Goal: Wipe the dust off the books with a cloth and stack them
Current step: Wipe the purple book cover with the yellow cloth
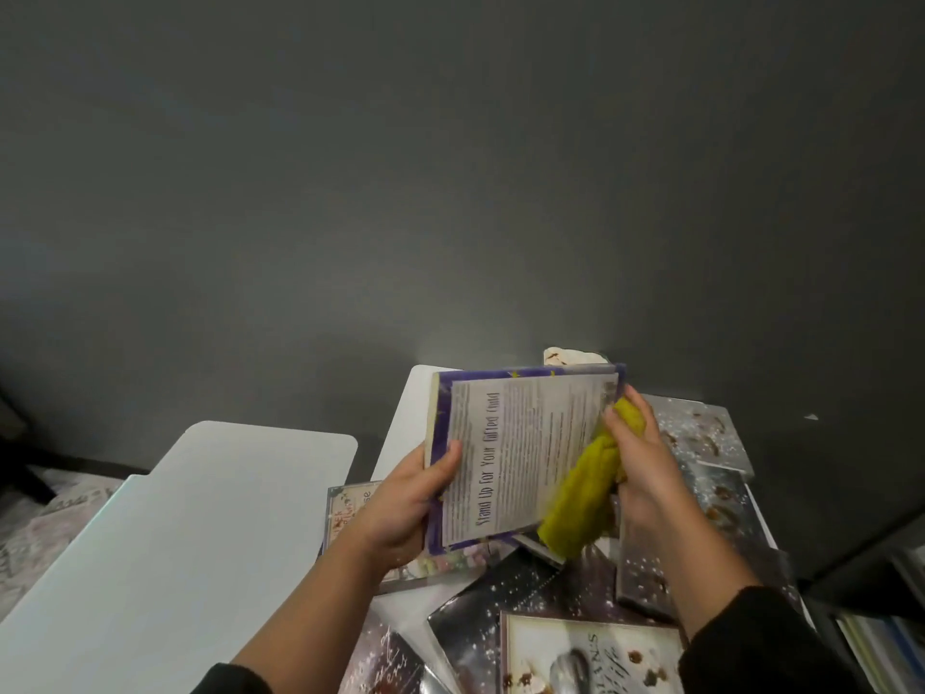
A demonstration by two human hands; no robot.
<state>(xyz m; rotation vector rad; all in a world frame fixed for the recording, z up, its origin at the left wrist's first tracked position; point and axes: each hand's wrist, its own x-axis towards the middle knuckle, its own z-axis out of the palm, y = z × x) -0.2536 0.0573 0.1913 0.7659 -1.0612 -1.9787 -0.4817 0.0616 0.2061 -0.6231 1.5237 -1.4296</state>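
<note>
At far left we see a patterned, pale floor covering (35,523) under a dark grey matte wall (450,167) that fills the upper view. Next comes a smooth white panel with rounded corners (190,533), tilted and bare, and beside it the white bench (400,423), its surface mostly covered by scattered glossy books (701,533) with dark, speckled covers, lying flat and overlapping at odd angles. Above them our left hand (405,508) grips the purple-bordered paperback (520,453) by its lower left edge, thumb curled over the back cover, holding it tilted up off the bench with the printed white panel facing us. Our right hand (640,468) closes round a bunched yellow cloth (585,508), soft and nubby, which hangs down and touches the lower right part of that cover. So the book sits between both grips, the cloth pressed to it on the right. At far right a dark shelf (881,603) holds upright volumes, too dim to read.
</note>
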